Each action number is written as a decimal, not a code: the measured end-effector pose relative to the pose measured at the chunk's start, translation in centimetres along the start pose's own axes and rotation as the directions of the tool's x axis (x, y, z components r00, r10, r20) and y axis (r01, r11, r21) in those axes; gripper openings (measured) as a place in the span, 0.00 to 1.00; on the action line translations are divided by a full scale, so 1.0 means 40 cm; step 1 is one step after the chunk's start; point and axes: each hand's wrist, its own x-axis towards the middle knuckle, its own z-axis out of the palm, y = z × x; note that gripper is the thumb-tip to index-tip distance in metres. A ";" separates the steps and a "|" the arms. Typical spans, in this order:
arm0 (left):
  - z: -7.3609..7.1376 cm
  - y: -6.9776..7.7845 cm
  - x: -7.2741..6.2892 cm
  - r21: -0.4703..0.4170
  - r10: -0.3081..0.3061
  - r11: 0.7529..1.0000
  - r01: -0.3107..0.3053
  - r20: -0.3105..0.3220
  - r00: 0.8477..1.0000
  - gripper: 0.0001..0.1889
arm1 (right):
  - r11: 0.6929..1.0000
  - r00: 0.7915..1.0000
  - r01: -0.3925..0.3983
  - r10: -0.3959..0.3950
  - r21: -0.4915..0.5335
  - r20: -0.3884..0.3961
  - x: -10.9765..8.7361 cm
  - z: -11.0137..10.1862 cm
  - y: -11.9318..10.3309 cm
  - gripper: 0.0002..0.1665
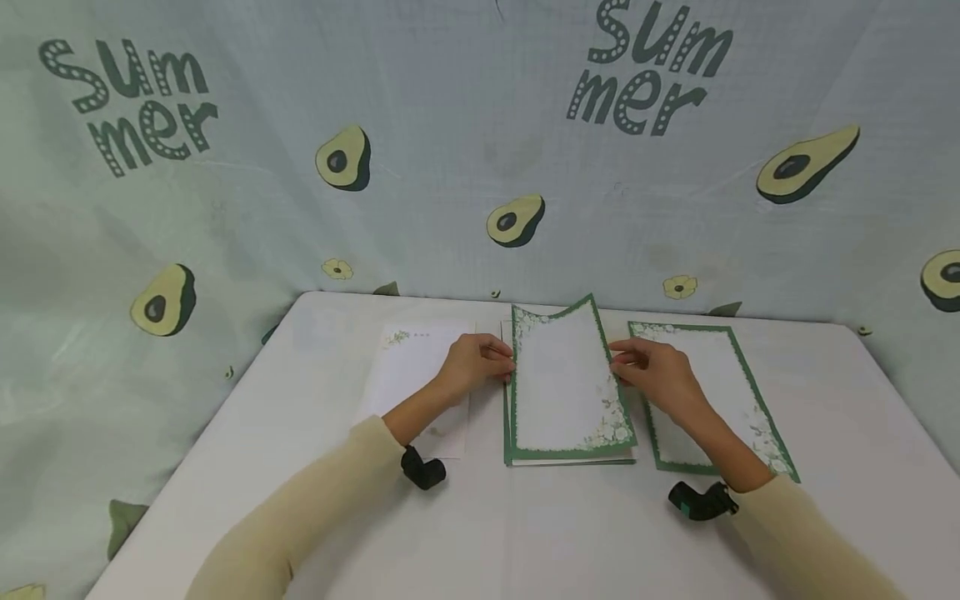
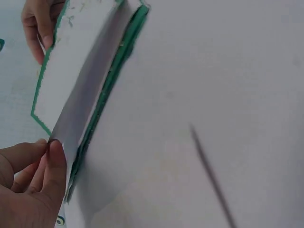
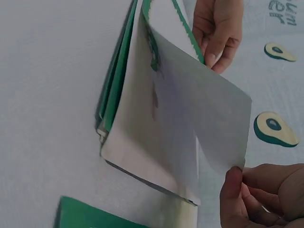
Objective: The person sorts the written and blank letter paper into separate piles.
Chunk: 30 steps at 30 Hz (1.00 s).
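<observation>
In the head view a white sheet of paper [image 1: 562,375] with a green border and a floral corner is lifted at its far end, its top edge bowed. My left hand [image 1: 476,364] pinches its left edge between thumb and fingers, while my right hand [image 1: 660,375] pinches the right edge. Under the sheet lies a small stack of similar green-bordered sheets [image 2: 102,109], mostly covered by it. The right wrist view shows the lifted sheet's plain underside [image 3: 204,104] rising off the stack, its far part raised higher than the near part.
Another green-bordered sheet [image 1: 697,367] lies flat on the right, partly under my right forearm. A pale sheet [image 1: 401,367] with a small floral print lies to the left, partly behind my left arm. Behind the white table [image 1: 480,533] hangs an avocado-print cloth [image 1: 427,125].
</observation>
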 end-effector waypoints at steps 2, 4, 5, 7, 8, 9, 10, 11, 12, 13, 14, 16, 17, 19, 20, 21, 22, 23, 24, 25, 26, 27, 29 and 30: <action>-0.006 0.009 0.009 -0.045 -0.010 0.999 0.011 0.010 1.000 0.09 | 1.000 1.000 0.011 -0.011 0.007 -0.022 0.007 -0.003 -0.002 0.22; -0.009 0.012 0.014 -0.083 -0.030 0.996 0.031 0.013 0.999 0.09 | 1.000 1.000 0.015 -0.014 0.015 -0.025 0.011 -0.004 -0.002 0.22; -0.009 0.014 0.015 -0.092 -0.039 0.995 0.039 0.010 0.999 0.09 | 1.000 1.000 0.013 -0.013 0.020 -0.025 0.013 -0.003 -0.001 0.22; -0.009 0.014 0.015 -0.111 -0.053 0.992 0.053 -0.002 0.999 0.09 | 0.999 1.000 0.000 0.000 0.035 -0.023 0.016 -0.001 0.001 0.22; -0.008 0.013 0.016 -0.111 -0.056 0.992 0.055 -0.009 0.998 0.09 | 0.999 1.000 -0.006 0.006 0.038 -0.020 0.017 0.001 0.002 0.22; -0.006 0.015 0.014 -0.102 -0.064 0.993 0.062 -0.018 0.998 0.09 | 0.999 1.000 -0.014 0.014 0.039 -0.013 0.018 0.002 0.002 0.22; -0.004 0.016 0.014 -0.092 -0.078 0.993 0.075 -0.024 0.997 0.09 | 0.999 1.000 -0.029 0.029 0.040 -0.002 0.019 0.002 0.003 0.22; -0.001 0.017 0.014 -0.080 -0.089 0.993 0.087 -0.027 0.996 0.09 | 0.998 0.999 -0.047 0.047 0.047 0.014 0.019 0.002 0.004 0.23; 0.001 0.017 0.014 -0.075 -0.103 0.992 0.101 -0.028 0.994 0.09 | 0.997 0.997 -0.066 0.065 0.050 0.029 0.020 0.001 0.005 0.23; 0.005 0.020 0.014 -0.068 -0.115 0.991 0.113 -0.026 0.993 0.09 | 0.995 0.996 -0.083 0.081 0.050 0.044 0.020 -0.001 0.006 0.23; 0.008 0.020 0.016 -0.057 -0.120 0.991 0.118 -0.025 0.992 0.09 | 0.994 0.994 -0.101 0.098 0.048 0.053 0.020 -0.003 0.007 0.23; 0.015 0.021 0.022 -0.059 -0.113 0.992 0.111 -0.025 0.993 0.10 | 0.990 0.990 -0.131 0.128 0.056 0.057 0.023 -0.009 0.010 0.22; 0.017 0.023 0.025 -0.067 -0.103 0.993 0.101 -0.030 0.994 0.10 | 0.990 0.990 -0.132 0.129 0.054 0.051 0.025 -0.012 0.011 0.22; 0.020 0.023 0.027 -0.091 -0.099 0.991 0.095 -0.046 0.994 0.11 | 0.991 0.992 -0.127 0.125 0.040 0.034 0.030 -0.015 0.013 0.20; 0.019 0.023 0.027 -0.101 -0.098 0.991 0.092 -0.058 0.994 0.10 | 0.992 0.993 -0.120 0.119 0.034 0.024 0.033 -0.015 0.014 0.20; 0.019 0.022 0.027 -0.113 -0.099 0.989 0.091 -0.071 0.993 0.11 | 0.994 0.994 -0.109 0.109 0.030 0.015 0.035 -0.014 0.014 0.19; 0.018 0.022 0.026 -0.121 -0.101 0.988 0.091 -0.084 0.991 0.11 | 0.995 0.995 -0.095 0.095 0.023 0.003 0.037 -0.013 0.014 0.19; 0.016 0.021 0.025 -0.128 -0.102 0.988 0.089 -0.096 0.990 0.11 | 0.997 0.997 -0.081 0.081 0.013 -0.012 0.039 -0.011 0.015 0.18; 0.015 0.020 0.024 -0.134 -0.097 0.987 0.083 -0.108 0.989 0.10 | 0.997 0.997 -0.072 0.072 0.012 -0.027 0.040 -0.010 0.015 0.17; 0.013 0.018 0.024 -0.141 -0.092 0.987 0.075 -0.119 0.989 0.10 | 0.998 0.997 -0.062 0.063 0.016 -0.041 0.040 -0.009 0.015 0.17; 0.013 0.017 0.024 -0.149 -0.084 0.987 0.065 -0.129 0.988 0.11 | 0.998 0.997 -0.055 0.056 0.019 -0.056 0.040 -0.008 0.016 0.16; 0.012 0.015 0.024 -0.158 -0.079 0.986 0.057 -0.135 0.988 0.11 | 0.998 0.996 -0.051 0.052 0.027 -0.068 0.040 -0.007 0.017 0.16; 0.012 0.014 0.021 -0.181 -0.073 0.983 0.046 -0.145 0.987 0.11 | 0.998 0.995 -0.047 0.050 0.039 -0.083 0.039 -0.005 0.018 0.16; 0.013 0.013 0.020 -0.195 -0.069 0.980 0.039 -0.150 0.986 0.11 | 0.998 0.995 -0.042 0.045 0.044 -0.090 0.039 -0.005 0.018 0.16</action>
